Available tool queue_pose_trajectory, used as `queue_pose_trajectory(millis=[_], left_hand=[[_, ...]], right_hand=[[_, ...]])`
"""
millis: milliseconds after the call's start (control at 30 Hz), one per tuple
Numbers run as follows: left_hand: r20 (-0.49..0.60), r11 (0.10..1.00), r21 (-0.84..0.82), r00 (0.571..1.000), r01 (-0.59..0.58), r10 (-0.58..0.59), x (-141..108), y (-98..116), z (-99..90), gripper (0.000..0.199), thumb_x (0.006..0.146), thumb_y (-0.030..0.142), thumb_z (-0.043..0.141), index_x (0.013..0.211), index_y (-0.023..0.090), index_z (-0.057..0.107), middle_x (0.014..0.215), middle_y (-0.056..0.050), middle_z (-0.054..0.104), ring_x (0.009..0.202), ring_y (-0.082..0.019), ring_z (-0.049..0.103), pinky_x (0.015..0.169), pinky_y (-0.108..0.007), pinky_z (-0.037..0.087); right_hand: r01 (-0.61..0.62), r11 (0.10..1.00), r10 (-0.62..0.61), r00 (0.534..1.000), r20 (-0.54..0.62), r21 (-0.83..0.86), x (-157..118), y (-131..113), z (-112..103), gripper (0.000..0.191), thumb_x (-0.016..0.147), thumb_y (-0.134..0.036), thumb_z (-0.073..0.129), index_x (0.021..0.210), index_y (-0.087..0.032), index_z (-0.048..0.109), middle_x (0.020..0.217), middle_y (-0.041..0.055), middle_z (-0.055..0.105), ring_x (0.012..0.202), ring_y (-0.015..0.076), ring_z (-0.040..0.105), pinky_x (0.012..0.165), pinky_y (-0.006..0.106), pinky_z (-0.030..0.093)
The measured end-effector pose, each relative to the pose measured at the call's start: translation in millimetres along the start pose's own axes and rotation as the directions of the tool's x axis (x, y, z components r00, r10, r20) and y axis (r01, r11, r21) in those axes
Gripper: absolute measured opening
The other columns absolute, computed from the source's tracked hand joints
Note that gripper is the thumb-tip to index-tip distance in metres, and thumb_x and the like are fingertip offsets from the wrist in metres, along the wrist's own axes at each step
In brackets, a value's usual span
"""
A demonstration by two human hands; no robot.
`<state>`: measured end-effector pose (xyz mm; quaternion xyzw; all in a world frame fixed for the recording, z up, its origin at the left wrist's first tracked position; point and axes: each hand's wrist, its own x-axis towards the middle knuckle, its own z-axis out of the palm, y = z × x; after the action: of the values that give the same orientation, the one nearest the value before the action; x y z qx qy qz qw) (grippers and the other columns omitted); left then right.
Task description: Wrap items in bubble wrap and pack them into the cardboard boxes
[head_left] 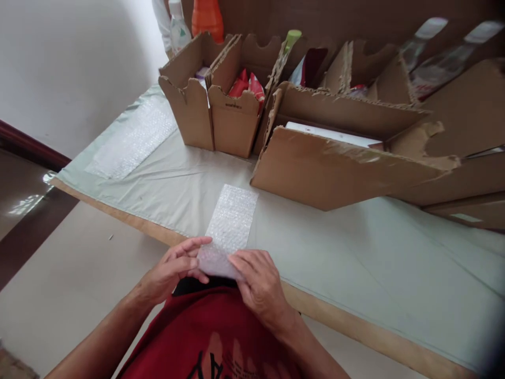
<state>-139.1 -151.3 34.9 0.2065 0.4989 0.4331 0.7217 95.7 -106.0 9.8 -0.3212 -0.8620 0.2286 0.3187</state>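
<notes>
At the near edge of the table, both hands hold a roll of bubble wrap (219, 263). My left hand (179, 266) grips its left end, with the thumb and fingers closed about it. Over the right end lies my right hand (258, 279), fingers curled round the roll. A flat strip of bubble wrap (232, 213) runs from the roll onto the table, away from me. Whatever the roll may contain is hidden by its layers.
A larger bubble wrap sheet (136, 139) lies at the table's left. Along the back stand several cardboard boxes (232, 123), some with red packets (246, 87) inside. Behind them are an orange bottle (208, 21) and clear bottles (437, 68). Green cloth (355, 252) covers the table.
</notes>
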Motion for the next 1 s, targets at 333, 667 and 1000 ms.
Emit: queue_pose_trajectory(millis=[333,667,1000], left_hand=[[-0.033,0.664,0.663,0.873,-0.346,0.487,23,2,8.2,0.051,0.082,0.03,0.076,0.132,0.034,0.068,0.106,-0.006,0.075,0.074,-0.02,0.066,0.067,-0.03,0.053],[0.06,0.556,0.75,0.875,-0.358,0.481,38,47,12.6,0.017,0.086,0.019,0.058,0.09,0.02,0.074,0.075,-0.003,0.07,0.063,-0.016,0.06,0.058,-0.026,0.043],[0.482,0.334,0.662,0.722,-0.671,0.497,25,78,-19.1,0.043,0.081,-0.001,0.049,0.108,0.021,0.075,0.123,-0.014,0.072,0.116,-0.026,0.069,0.099,-0.038,0.054]], right_hand=[[-0.297,0.942,0.309,0.949,-0.059,0.159,14,11,-5,0.027,0.096,-0.017,0.053,0.114,-0.022,0.072,0.105,0.006,0.079,0.092,0.0224,0.075,0.085,0.036,0.061],[-0.633,0.657,0.673,0.737,0.057,0.41,16,38,-27,0.045,0.089,-0.058,0.067,0.118,-0.024,0.072,0.111,0.0105,0.077,0.09,0.0275,0.075,0.074,0.035,0.063],[-0.565,0.631,0.528,0.815,0.239,0.532,100,19,11,0.06,0.094,-0.057,0.061,0.145,-0.026,0.052,0.137,0.015,0.064,0.111,0.0284,0.071,0.08,0.038,0.062]])
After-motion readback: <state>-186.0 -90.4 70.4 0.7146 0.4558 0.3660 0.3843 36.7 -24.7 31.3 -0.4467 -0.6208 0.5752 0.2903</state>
